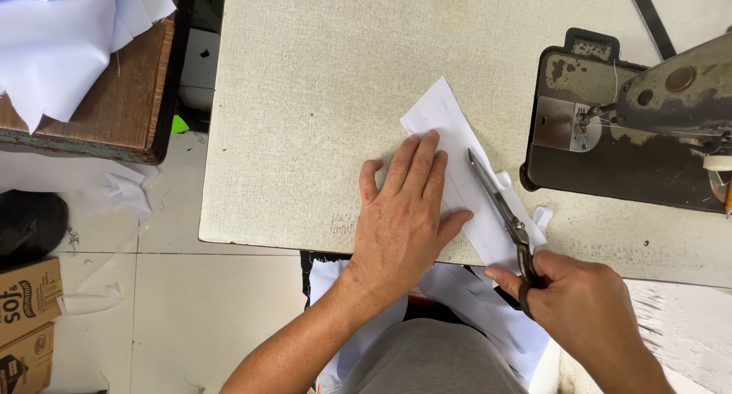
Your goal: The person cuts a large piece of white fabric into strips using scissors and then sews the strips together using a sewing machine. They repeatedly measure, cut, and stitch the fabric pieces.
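- From the head view, my left hand (404, 219) lay flat with fingers spread and straight, palm pressing the white fabric strip (457, 161) onto the pale speckled counter (305, 97); its grip was apart, clamped on nothing.
- My right hand (579, 306) had its grip closed around the dark handles of the scissors (499, 207), which my fingers hid almost fully; only the blades and the pivot showed.
- I could not tell whether the blades were parted or shut, as they looked like one thin line.
- The scissors ran along the strip's right half, tip pointing up and to the left, away from me, handles down toward my body.
- The strip's long axis ran the same slanted way, from the counter's near edge by my right hand up toward the counter's middle; its lower end was covered by my right hand, and its left edge sat under my left fingers.
- More white cloth (473, 302) hung below the counter edge over my lap, partly hidden by both forearms.
- The old sewing machine (625, 127) at right was cut off by the frame.
- At top left, a pile of white fabric (61, 36) lay on a wooden table (130, 104), both cropped.
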